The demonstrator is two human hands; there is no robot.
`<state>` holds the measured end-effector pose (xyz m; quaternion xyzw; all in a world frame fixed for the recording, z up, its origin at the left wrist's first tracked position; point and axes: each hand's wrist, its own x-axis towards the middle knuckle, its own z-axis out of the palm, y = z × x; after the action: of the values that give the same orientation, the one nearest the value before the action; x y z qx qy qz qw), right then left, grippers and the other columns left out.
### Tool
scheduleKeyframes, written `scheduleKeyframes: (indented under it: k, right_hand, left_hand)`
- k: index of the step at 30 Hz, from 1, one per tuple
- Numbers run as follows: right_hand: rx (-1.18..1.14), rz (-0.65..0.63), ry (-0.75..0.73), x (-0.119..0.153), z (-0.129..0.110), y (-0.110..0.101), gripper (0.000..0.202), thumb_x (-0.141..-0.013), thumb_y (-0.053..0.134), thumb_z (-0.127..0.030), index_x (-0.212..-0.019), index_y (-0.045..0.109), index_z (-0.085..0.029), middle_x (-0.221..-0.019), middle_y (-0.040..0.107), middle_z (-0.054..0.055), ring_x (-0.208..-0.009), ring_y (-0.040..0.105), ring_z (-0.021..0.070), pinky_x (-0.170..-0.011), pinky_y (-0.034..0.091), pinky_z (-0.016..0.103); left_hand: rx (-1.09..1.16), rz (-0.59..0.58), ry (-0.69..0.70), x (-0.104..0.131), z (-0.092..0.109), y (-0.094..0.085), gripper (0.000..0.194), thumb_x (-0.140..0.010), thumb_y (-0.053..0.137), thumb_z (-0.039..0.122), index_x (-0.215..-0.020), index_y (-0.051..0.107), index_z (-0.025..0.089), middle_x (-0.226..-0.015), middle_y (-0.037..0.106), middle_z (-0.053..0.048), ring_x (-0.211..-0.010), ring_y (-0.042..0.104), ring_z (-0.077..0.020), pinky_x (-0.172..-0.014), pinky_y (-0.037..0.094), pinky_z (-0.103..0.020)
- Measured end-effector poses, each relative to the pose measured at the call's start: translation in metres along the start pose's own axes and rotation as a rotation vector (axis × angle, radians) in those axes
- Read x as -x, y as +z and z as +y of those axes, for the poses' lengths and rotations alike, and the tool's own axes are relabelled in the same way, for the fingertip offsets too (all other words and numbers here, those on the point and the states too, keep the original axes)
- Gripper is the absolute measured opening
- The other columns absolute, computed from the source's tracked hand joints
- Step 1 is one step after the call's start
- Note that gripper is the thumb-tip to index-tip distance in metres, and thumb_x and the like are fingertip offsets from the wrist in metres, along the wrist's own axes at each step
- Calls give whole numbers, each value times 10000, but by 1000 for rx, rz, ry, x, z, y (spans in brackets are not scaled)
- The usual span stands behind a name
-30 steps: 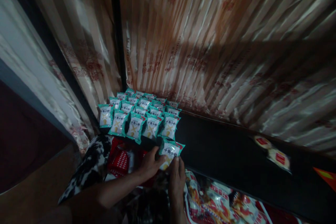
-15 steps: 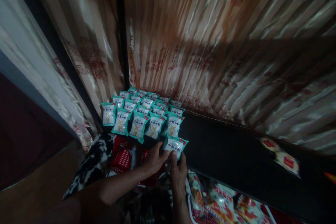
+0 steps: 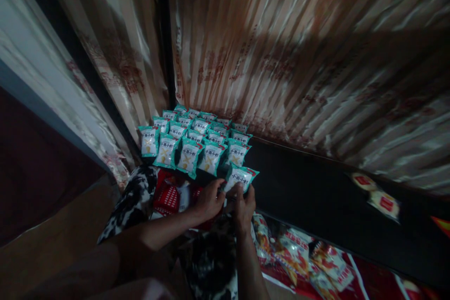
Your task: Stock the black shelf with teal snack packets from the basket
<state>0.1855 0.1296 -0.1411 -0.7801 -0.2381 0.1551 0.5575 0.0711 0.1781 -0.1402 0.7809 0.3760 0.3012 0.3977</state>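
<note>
A small teal-and-white snack bag [image 3: 240, 177] sits tilted up at the front edge of the black shelf [image 3: 295, 176], at the right front of a group of like bags. My right hand [image 3: 245, 204] is closed on its lower right part, thumb across the printed front. My left hand [image 3: 211, 199] grips the lower left corner; its fingertips are partly hidden. Behind stand several teal snack bags [image 3: 189, 155] in close rows, leaning back on one another.
Two flat packets with red labels [image 3: 385, 204] lie farther right on the shelf. Below its front edge are larger snack packs [image 3: 293, 248] and a red basket [image 3: 167, 198]. Crinkled printed sheeting [image 3: 281, 65] covers the back and left side, with a dark post [image 3: 165, 33] at the corner.
The view has tilted down and shifted slightly, so the shelf appears higher. Both hands stay on the front snack bag, which keeps nearly the same place beside the rows.
</note>
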Motion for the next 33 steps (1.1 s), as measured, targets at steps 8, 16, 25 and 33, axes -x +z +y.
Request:
scheduleKeyframes:
  k: [8, 16, 25, 33]
  right_hand:
    - [50, 53, -47, -11, -4, 8, 701, -768, 427, -640, -1221, 527, -115, -1186, 568, 164, -1079, 517, 293, -903, 387, 395]
    - [74, 47, -58, -19, -7, 10, 769, -771, 397, -644, -1269, 480, -63, -1241, 509, 215, -1136, 483, 313, -953, 367, 425]
    - [85, 70, -162, -27, 1, 21, 713, -782, 381, -644, -1208, 517, -89, -1242, 515, 213, -1180, 466, 307, -976, 353, 449]
    - [92, 67, -216, -32, 7, 23, 717, -795, 375, -639, -1205, 521, -69, -1247, 507, 225, -1197, 452, 303, -996, 339, 444]
  left_hand:
    - [-13, 28, 98, -5, 2, -2, 375, -801, 453, 101, -1164, 502, 180, -1187, 602, -95, -1135, 556, -210, -999, 450, -386]
    - [-23, 13, 120, -12, -3, 1, 405, -771, 446, 73, -1157, 502, 182, -1197, 592, -92, -1135, 551, -205, -1004, 444, -385]
    - [-61, 2, 147, -11, -8, -2, 410, -779, 418, 65, -1167, 503, 167, -1234, 567, -112, -1180, 523, -209, -1021, 437, -398]
    - [-103, 1, 226, -11, -12, -4, 411, -804, 402, 77, -1196, 502, 147, -1262, 546, -133, -1199, 506, -216, -1018, 448, -414]
